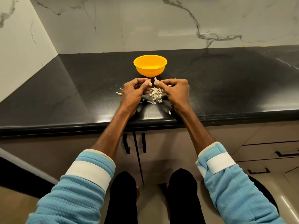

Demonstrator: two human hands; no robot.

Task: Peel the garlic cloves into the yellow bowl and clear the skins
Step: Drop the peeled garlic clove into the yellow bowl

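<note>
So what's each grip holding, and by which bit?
The left grip pinches a garlic clove by its near end, the tip poking out. The right grip pinches a piece of garlic skin by its lower edge.

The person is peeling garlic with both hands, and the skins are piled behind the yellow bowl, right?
Not quite. The head view shows the skins piled in front of the yellow bowl, between the left hand and right hand.
</note>
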